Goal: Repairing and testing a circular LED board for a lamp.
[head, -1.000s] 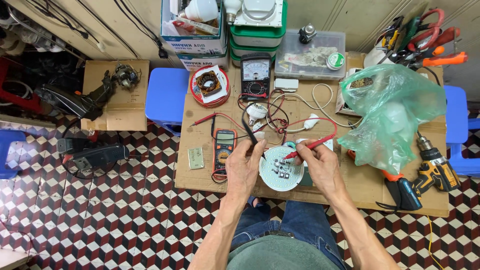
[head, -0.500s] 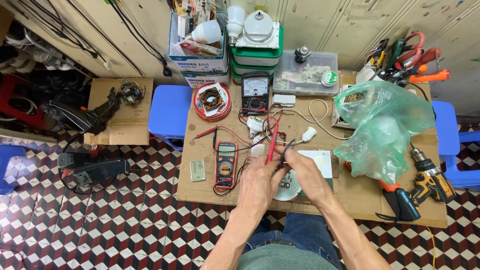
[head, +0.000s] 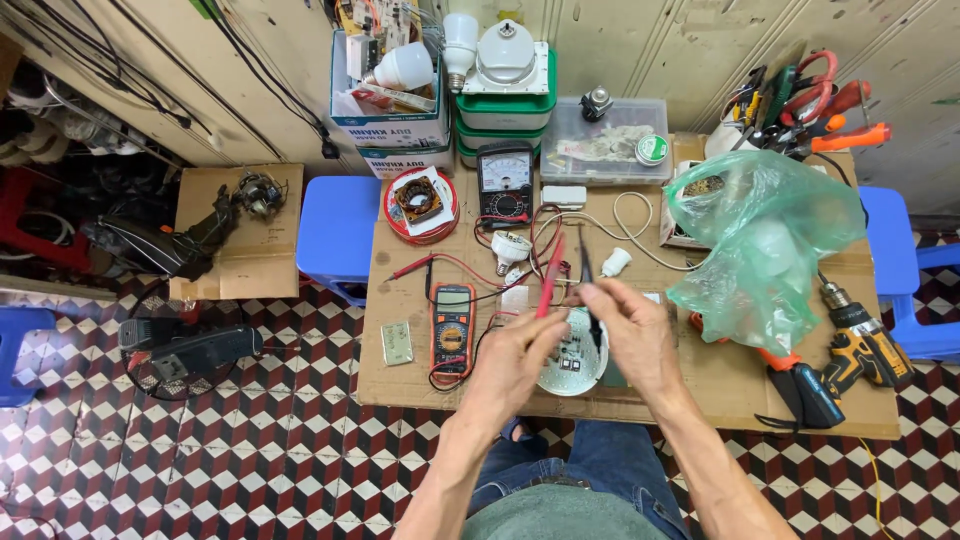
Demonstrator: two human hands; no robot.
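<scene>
left hand (head: 515, 365): your grip pinches the red probe (head: 549, 277), which points up and away over the worktop; fingertips blurred, exact finger placement can't be told.
right hand (head: 632, 335): your grip pinches the black probe (head: 587, 280), thin and dark, tip end up; lower part hidden behind your fingers.
round LED board (head: 570, 365): white disc lying on the worktop near edge, between and under both hands; most of it covered by them, the parts on it too small to make out.
probes vs board: both raised above the disc, not touching it as far as can be seen.
orange multimeter (head: 452, 325): flat on the worktop just left of your left hand; red and black leads loop around it, tangled, can't trace which goes where.
analog meter (head: 505, 185): far centre, upright against green containers (head: 505, 125).
green plastic bag (head: 765, 245): right of your hands, crumpled; something pale inside, can't tell what.
cordless drill (head: 860, 345): right near corner, partly off the cardboard.
worktop (head: 400, 385): cardboard-covered, its right end cut by clutter.
hand tools (head: 800, 105): far right pile, overlapping, single ones hard to pick out.
forearms: run out of the bottom edge, cut off.
</scene>
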